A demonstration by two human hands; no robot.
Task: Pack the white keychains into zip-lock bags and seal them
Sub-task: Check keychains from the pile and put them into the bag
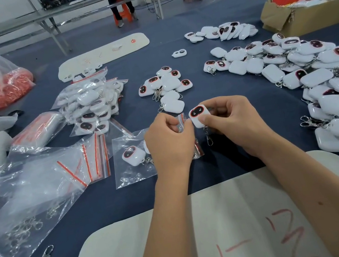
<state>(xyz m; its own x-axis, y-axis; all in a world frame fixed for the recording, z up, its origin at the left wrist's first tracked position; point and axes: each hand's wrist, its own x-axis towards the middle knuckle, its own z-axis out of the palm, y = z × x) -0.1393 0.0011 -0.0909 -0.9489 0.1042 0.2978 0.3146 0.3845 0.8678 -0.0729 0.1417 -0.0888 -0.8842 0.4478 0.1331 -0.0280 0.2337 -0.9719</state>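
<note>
1. One view only, head camera: two bare hands meet over a dark blue table (208, 60), both forearms reaching in from the lower edge.
2. Risk, judged: the bag mouth may fall closed before the keychain goes in, since only the left hand holds it and the film is limp.
3. Risk, judged: the dangling metal clasp (208, 138) could snag the bag's red zip strip or stay outside, spoiling the seal.
4. Right hand (232, 119): fingers curled, thumb and fingertips pinching a white keychain (199, 115), dark window facing up, held just beside the bag's mouth.
5. Left hand (169, 138): fingers curled, pinching the top edge of a clear zip-lock bag (134, 169) lying flat on the table; whether the mouth is open cannot be told.
6. Bag contents: one keychain already inside (133, 155); a second may sit behind the left hand.
7. Loose keychains: small cluster (166, 84) near the hands, large heap (311, 74) to the right.
8. Filled bags (91, 103) stacked at left; spare bags (93, 158) beside them.
</note>
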